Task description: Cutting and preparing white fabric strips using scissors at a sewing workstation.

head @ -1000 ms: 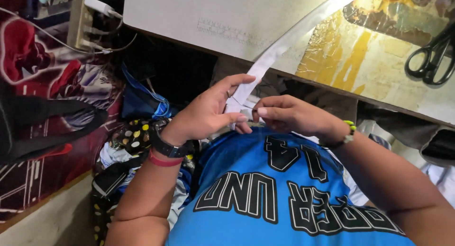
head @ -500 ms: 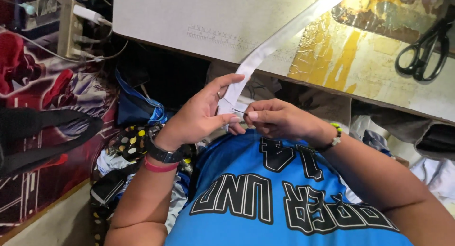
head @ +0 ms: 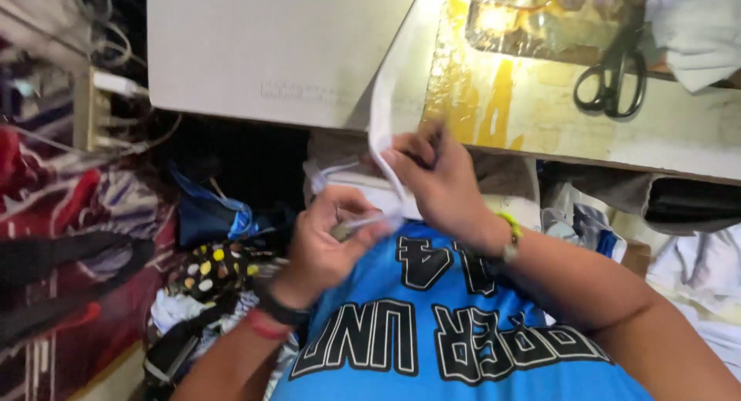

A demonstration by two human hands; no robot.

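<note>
A long white fabric strip runs from the table top down over its front edge to my hands. My right hand pinches the strip just below the table edge, fingers closed on it. My left hand sits lower and to the left, closed on the strip's lower end and a small metallic object I cannot make out. Both hands hover over my blue shirt with black lettering. A black band and a red band circle my left wrist; a yellow-green band circles the right.
A pale worktable with yellow stains spans the top. Black scissors lie at its right, next to white cloth. Piled fabrics, a dotted black cloth and a power strip with cables fill the left.
My right hand has risen along the strip toward the table edge, while my left hand dropped and closed lower down. The view has shifted, bringing the table nearer.
</note>
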